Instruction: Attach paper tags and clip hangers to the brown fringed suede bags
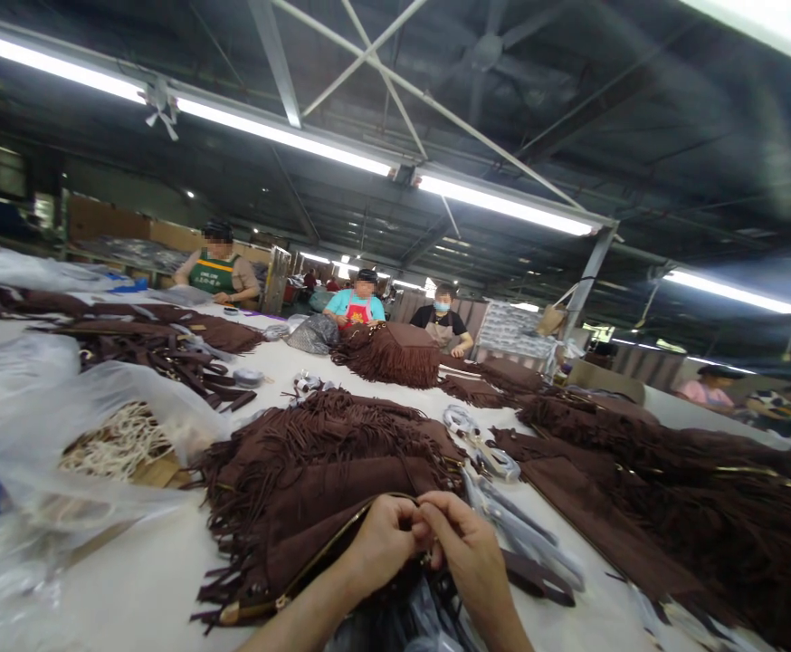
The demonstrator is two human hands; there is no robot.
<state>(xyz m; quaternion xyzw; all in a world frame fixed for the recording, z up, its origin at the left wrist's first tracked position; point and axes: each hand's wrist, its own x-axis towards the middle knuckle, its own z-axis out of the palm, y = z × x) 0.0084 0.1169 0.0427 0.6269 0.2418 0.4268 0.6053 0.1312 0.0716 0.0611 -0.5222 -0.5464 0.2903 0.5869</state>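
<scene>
My left hand and my right hand meet at the bottom centre, fingers pinched together over the top edge of a brown fringed suede bag. What the fingertips pinch is too small to make out. A gold zipper line runs along the bag's edge toward my left forearm. Dark plastic lies under my wrists.
Piles of brown fringed bags cover the long white table. A clear plastic bag of cream cords lies at the left. Clear wrapped parts sit to the right of my hands. Three people work at the far side.
</scene>
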